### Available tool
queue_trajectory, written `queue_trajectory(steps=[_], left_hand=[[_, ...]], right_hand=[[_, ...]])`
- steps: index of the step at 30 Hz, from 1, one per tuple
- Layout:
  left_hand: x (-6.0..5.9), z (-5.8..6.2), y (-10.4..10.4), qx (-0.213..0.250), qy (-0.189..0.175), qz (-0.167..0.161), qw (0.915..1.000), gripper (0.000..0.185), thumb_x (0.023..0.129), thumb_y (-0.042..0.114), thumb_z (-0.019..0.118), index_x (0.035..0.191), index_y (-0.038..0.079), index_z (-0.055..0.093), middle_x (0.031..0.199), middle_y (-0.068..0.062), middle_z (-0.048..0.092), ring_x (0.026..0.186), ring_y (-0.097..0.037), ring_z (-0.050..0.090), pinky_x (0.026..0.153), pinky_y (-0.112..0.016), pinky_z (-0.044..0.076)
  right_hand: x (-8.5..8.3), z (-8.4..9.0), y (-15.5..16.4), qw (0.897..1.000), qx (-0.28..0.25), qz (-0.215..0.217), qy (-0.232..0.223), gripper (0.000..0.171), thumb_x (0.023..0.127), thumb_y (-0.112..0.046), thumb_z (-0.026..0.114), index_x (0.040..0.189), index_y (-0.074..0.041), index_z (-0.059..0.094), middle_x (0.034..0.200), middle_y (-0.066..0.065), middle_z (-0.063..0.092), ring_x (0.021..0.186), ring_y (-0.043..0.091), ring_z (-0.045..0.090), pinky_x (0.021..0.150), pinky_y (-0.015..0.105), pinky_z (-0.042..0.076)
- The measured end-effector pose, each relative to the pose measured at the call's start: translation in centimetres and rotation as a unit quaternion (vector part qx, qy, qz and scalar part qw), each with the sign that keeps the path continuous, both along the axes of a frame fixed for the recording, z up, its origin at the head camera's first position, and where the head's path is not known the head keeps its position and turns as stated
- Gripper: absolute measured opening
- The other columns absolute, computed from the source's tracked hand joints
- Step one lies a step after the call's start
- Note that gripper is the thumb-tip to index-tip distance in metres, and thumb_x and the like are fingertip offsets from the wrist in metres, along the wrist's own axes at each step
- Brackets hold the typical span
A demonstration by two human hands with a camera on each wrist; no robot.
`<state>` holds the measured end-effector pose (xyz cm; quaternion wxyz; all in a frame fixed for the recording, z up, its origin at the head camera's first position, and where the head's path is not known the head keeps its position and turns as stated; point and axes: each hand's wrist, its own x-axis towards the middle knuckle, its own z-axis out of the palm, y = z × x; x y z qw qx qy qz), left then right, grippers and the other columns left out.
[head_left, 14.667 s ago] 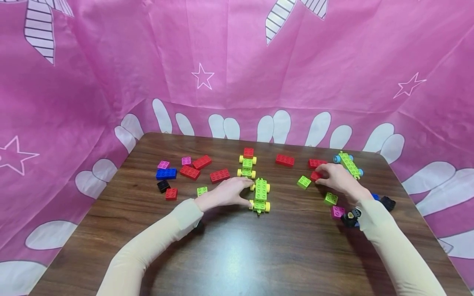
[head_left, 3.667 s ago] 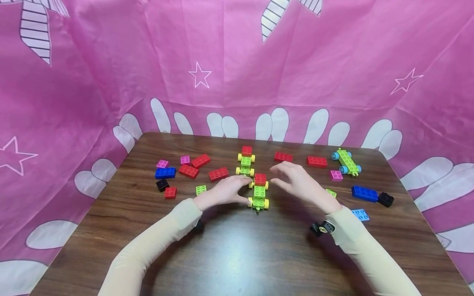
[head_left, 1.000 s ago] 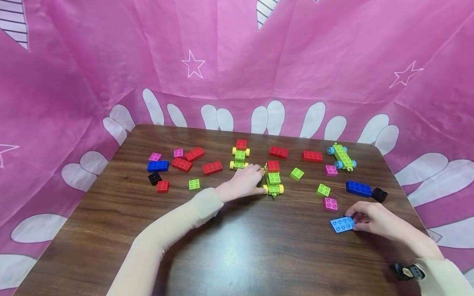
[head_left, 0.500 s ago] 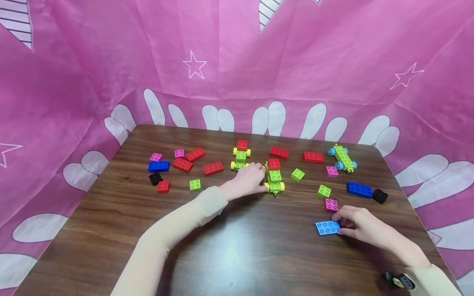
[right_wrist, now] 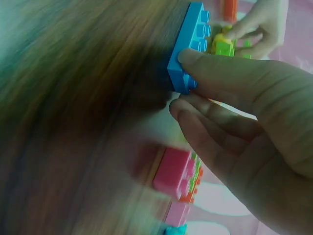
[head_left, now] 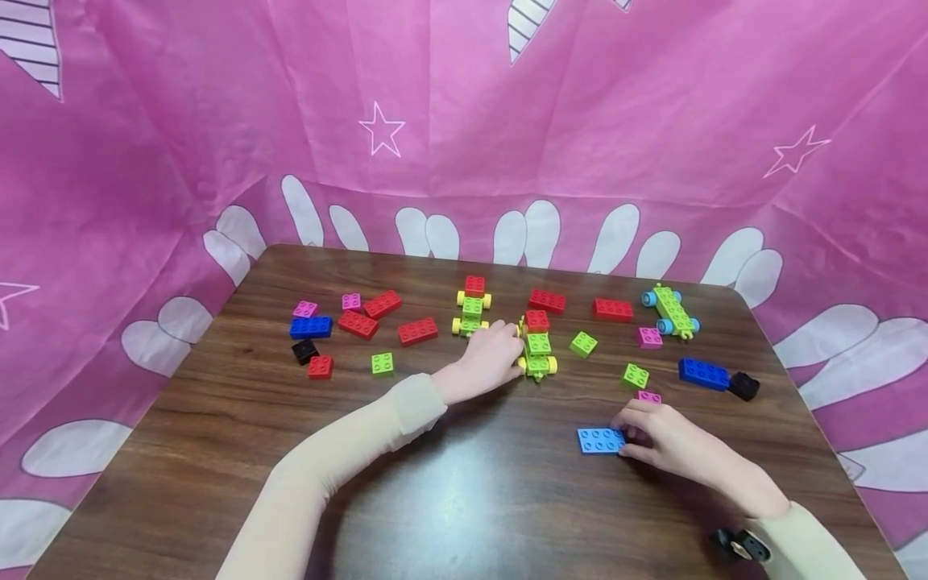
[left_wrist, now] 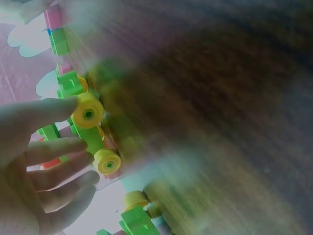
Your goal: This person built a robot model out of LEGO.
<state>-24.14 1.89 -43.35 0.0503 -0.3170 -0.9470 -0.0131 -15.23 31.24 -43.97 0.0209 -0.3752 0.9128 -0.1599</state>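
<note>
My left hand (head_left: pixel 484 359) grips the left side of a small lime-green toy car (head_left: pixel 537 345) with yellow wheels and a red brick on its far end. In the left wrist view the thumb lies at one yellow wheel (left_wrist: pixel 88 111), fingers beside the chassis. A light-blue flat plate brick (head_left: pixel 599 441) is pinched by its right end between the thumb and fingers of my right hand (head_left: pixel 670 439). Its studs face up, and it is held close over the table. Behind the left hand stands a second similar car (head_left: pixel 473 308), also topped with a red brick.
A green chassis with blue wheels (head_left: pixel 672 312) stands at the back right. Loose green bricks (head_left: pixel 583 344), pink bricks (head_left: pixel 650 337), a blue brick (head_left: pixel 703 374) and a black brick (head_left: pixel 743 386) lie nearby. Several red bricks (head_left: pixel 417 331) and others lie on the left.
Earlier, a red brick came onto the near car, which has since shifted right with my left hand. My right hand has taken the light-blue plate and brought it left over the table.
</note>
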Motion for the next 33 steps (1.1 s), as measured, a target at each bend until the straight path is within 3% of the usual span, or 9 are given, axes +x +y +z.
queue_trajectory(steps=[7, 13, 20, 33], left_hand=[[-0.1, -0.5, 0.1, 0.028, 0.002, -0.018, 0.9994, 0.015, 0.089, 0.032, 0.071, 0.090, 0.019, 0.077, 0.091, 0.002, 0.073, 0.085, -0.018, 0.063, 0.063, -0.032, 0.052], [-0.6, -0.4, 0.0, 0.030, -0.021, -0.014, 0.9992, 0.016, 0.090, 0.031, 0.070, 0.089, 0.016, 0.076, 0.088, 0.002, 0.074, 0.082, -0.018, 0.062, 0.063, -0.032, 0.052], [-1.2, -0.2, -0.2, 0.032, -0.031, -0.004, 0.9990, 0.016, 0.091, 0.028, 0.069, 0.089, 0.014, 0.076, 0.086, -0.001, 0.074, 0.083, -0.019, 0.061, 0.066, -0.031, 0.054], [-1.8, 0.0, -0.9, 0.014, -0.007, 0.020, 0.9997, 0.015, 0.090, 0.024, 0.067, 0.092, 0.012, 0.077, 0.089, -0.004, 0.075, 0.084, -0.020, 0.063, 0.065, -0.034, 0.057]], right_hand=[[-0.8, 0.1, -2.0, 0.999, 0.018, -0.010, -0.024, 0.024, 0.079, -0.018, 0.082, 0.098, -0.012, 0.070, 0.091, -0.005, 0.064, 0.075, -0.001, 0.053, 0.064, 0.018, 0.051], [-1.5, 0.0, -3.7, 0.999, 0.027, -0.006, -0.018, 0.026, 0.080, -0.019, 0.082, 0.102, -0.012, 0.070, 0.094, -0.002, 0.067, 0.079, 0.003, 0.062, 0.071, 0.024, 0.058], [-2.4, -0.2, -5.7, 1.000, 0.008, 0.024, 0.002, 0.024, 0.079, -0.018, 0.083, 0.097, -0.009, 0.069, 0.088, 0.000, 0.064, 0.073, 0.005, 0.059, 0.064, 0.019, 0.054], [-3.4, -0.3, -7.8, 0.999, 0.015, 0.031, -0.009, 0.025, 0.082, -0.022, 0.081, 0.100, -0.008, 0.070, 0.090, 0.000, 0.064, 0.074, 0.005, 0.059, 0.066, 0.021, 0.054]])
